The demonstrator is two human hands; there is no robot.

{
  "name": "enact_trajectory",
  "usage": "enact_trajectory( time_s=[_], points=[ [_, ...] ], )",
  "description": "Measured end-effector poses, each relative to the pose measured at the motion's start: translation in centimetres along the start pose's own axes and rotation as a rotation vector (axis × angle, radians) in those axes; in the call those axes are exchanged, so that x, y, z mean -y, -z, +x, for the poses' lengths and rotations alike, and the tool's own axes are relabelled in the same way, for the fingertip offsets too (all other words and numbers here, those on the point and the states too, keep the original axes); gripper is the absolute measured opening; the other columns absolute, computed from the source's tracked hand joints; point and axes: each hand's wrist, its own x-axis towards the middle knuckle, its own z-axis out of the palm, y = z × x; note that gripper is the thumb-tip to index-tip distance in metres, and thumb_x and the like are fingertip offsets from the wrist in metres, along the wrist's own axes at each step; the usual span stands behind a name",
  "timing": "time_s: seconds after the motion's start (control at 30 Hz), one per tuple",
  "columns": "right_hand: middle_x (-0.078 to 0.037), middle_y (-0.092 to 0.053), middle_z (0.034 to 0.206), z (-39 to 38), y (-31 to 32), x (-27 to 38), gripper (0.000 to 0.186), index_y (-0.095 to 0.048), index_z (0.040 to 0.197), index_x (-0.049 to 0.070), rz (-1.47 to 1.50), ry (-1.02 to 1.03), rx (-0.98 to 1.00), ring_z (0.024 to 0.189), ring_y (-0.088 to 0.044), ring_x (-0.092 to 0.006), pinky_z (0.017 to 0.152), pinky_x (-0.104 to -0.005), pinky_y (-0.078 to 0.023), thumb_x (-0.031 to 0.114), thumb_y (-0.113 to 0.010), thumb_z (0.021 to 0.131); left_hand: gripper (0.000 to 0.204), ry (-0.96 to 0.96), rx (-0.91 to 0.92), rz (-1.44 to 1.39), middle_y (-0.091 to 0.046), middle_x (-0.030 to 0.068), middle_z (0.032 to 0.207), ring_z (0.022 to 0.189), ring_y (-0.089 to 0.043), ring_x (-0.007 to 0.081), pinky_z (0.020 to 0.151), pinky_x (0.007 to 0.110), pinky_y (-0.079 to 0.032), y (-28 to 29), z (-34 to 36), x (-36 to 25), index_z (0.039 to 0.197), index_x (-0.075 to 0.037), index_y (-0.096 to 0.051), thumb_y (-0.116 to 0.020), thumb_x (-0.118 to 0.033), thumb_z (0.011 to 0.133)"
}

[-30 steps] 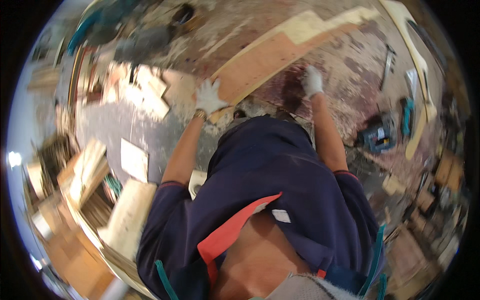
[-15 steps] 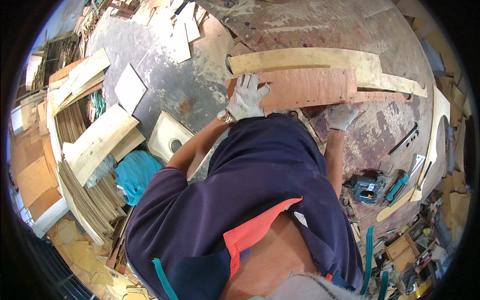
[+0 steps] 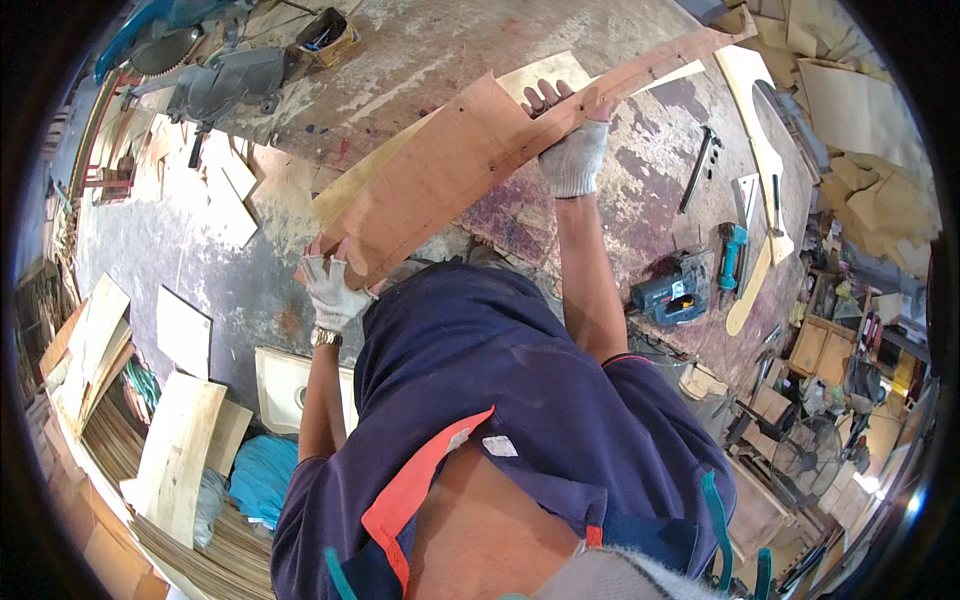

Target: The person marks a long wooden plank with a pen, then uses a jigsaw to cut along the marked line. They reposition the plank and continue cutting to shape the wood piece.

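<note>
A reddish-brown plywood panel [image 3: 430,180], wide at the left with a narrow strip running to the far right, slants across in front of me. My left hand [image 3: 337,287], in a fingertip-less white glove with a watch at the wrist, grips its lower left end. My right hand [image 3: 573,150], gloved likewise, is wrapped around the narrow strip near the step in its outline; fingers show beyond the far edge. A pale plywood board [image 3: 545,70] shows along the panel's far side, mostly covered by it. Whether the two touch I cannot tell.
On the stained worktop at right lie a jigsaw [image 3: 672,298], a teal-handled tool [image 3: 731,255], a dark bar [image 3: 697,168] and a pale curved wood piece [image 3: 752,110]. A circular-bladed saw [image 3: 165,52] stands far left. Wood offcuts [image 3: 180,455] and a blue bag [image 3: 263,478] are at left.
The panel has swung from nearly level to a slant, its right end farther away and its left end nearer. My right hand has reached forward onto the strip; the left has moved left and nearer.
</note>
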Motion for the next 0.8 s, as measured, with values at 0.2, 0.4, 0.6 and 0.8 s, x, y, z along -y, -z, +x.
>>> enact_trajectory(
  time_s=[0.2, 0.4, 0.6, 0.8],
  points=[
    [-0.001, -0.056, 0.074, -0.2, 1.1, 0.7, 0.053, -0.062, 0.093, 0.012, 0.094, -0.048, 0.219, 0.079, -0.057, -0.0233, 0.103, -0.0515, -0.048, 0.064, -0.062, 0.095, 0.103, 0.024, 0.132, -0.032, -0.041, 0.0228, 0.152, 0.135, -0.043, 0.0477, 0.11, 0.063, -0.036, 0.7, -1.0, 0.7, 0.145, -0.018, -0.053, -0.091, -0.058, 0.058],
    [0.0, -0.049, 0.075, 0.1, -3.3, 13.7, 0.049, -0.06, 0.094, 0.01, -0.12, 0.098, 0.281, 0.076, -0.049, -0.0205, 0.102, -0.0499, -0.043, 0.058, -0.066, 0.094, 0.107, 0.04, 0.005, -0.139, -0.036, 0.0249, 0.159, 0.145, -0.037, 0.0461, 0.12, 0.058, -0.03, -0.6, 3.1, -1.6, 0.157, -0.018, -0.041, -0.088, -0.052, 0.066],
    [0.0, -0.047, 0.078, -0.2, -12.8, 29.2, 0.035, -0.056, 0.095, 0.01, -0.469, -0.032, 0.579, 0.081, -0.05, -0.0192, 0.114, -0.0522, -0.036, 0.044, -0.064, 0.097, 0.075, 1.076, -0.216, -0.419, -0.052, 0.0209, 0.144, 0.132, -0.051, 0.0419, 0.103, 0.05, -0.048, -7.7, 0.2, 6.1, 0.148, -0.004, -0.047, -0.076, -0.041, 0.09],
    [-0.006, -0.066, 0.092, -1.9, -15.6, 25.1, 0.021, -0.067, 0.107, 0.004, -1.786, 0.623, 0.601, 0.082, -0.063, -0.0203, 0.084, -0.0361, -0.053, 0.021, -0.066, 0.094, 0.046, 1.369, -0.136, -1.543, -0.065, 0.0122, 0.127, 0.109, -0.065, 0.0293, 0.09, 0.042, -0.054, -13.2, 2.5, 9.9, 0.134, -0.005, -0.059, -0.06, -0.038, 0.103]
  ],
)
